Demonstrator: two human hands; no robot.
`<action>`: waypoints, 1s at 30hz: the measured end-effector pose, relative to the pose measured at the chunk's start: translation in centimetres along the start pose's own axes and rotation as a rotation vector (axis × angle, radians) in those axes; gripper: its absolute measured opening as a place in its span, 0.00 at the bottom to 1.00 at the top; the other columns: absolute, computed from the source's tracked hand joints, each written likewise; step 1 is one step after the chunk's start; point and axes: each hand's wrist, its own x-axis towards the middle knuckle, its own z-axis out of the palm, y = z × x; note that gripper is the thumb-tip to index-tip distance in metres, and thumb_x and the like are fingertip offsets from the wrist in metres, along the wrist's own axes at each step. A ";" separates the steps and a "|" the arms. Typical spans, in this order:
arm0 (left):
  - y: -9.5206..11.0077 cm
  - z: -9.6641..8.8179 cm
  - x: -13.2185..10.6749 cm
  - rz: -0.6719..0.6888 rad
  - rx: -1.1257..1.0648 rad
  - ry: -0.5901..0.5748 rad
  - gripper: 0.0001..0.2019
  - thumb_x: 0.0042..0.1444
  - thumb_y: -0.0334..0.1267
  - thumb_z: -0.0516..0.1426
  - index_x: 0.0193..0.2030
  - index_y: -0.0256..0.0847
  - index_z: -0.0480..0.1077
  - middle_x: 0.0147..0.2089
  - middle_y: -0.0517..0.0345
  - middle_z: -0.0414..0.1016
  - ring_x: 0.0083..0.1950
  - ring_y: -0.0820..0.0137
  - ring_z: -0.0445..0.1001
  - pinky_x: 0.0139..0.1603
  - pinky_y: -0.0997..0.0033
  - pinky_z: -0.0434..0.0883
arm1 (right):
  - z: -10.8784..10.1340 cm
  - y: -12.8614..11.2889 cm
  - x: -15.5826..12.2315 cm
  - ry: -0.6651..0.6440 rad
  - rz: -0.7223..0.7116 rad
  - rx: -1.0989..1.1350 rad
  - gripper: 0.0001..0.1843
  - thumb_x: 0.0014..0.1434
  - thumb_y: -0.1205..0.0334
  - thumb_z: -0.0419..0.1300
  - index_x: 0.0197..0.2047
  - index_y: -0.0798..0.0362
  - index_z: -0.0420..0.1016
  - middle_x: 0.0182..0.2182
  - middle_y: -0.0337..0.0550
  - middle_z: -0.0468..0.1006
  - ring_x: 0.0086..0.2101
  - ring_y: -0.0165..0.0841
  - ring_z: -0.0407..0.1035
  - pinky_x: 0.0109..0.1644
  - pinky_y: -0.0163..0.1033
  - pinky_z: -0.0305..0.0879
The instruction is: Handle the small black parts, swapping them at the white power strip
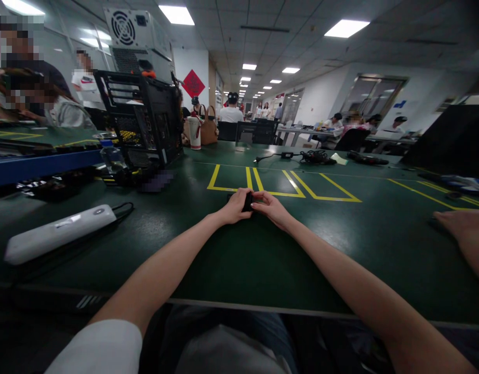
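Both of my hands meet over the green tabletop, near the middle of the view. My left hand [236, 208] is closed around a small black object [248, 202], with the thumb on its near side. Its kind cannot be made out, since the fingers cover most of it. From the other side, my right hand [274, 209] has its fingers bent together against the right edge of the same object. Just beyond the hands, yellow tape outlines [258, 180] mark the table [258, 259].
A long white device [62, 234] with a black cord lies at left. Behind it stand a plastic bottle [111, 157], a black computer case [146, 119] and a white cup [195, 133]. Black cables [317, 157] lie at the back. Another person's hand [463, 228] rests at right.
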 end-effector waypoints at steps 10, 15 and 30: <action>0.1 -0.4 -0.6 -0.006 -0.039 0.000 0.29 0.43 0.34 0.57 0.52 0.38 0.50 0.49 0.48 0.57 0.52 0.60 0.60 0.53 0.55 0.59 | 0.7 0.1 -0.1 0.042 0.052 0.014 0.17 0.43 0.58 0.63 0.38 0.49 0.66 0.37 0.38 0.69 0.37 0.30 0.66 0.44 0.42 0.65; 0.3 -0.6 -1.2 0.010 -0.034 0.007 0.28 0.43 0.34 0.56 0.52 0.37 0.51 0.49 0.47 0.57 0.51 0.60 0.60 0.53 0.56 0.59 | 0.9 -0.1 -0.5 -0.014 0.082 0.006 0.17 0.44 0.58 0.62 0.39 0.50 0.67 0.38 0.40 0.70 0.39 0.31 0.67 0.47 0.44 0.62; 0.1 -0.5 -1.2 0.003 -0.051 0.017 0.29 0.42 0.34 0.57 0.52 0.38 0.51 0.49 0.47 0.58 0.52 0.59 0.60 0.53 0.54 0.59 | 1.2 -0.4 -0.7 0.000 0.030 -0.046 0.18 0.42 0.59 0.63 0.39 0.50 0.66 0.40 0.41 0.68 0.38 0.31 0.66 0.45 0.43 0.63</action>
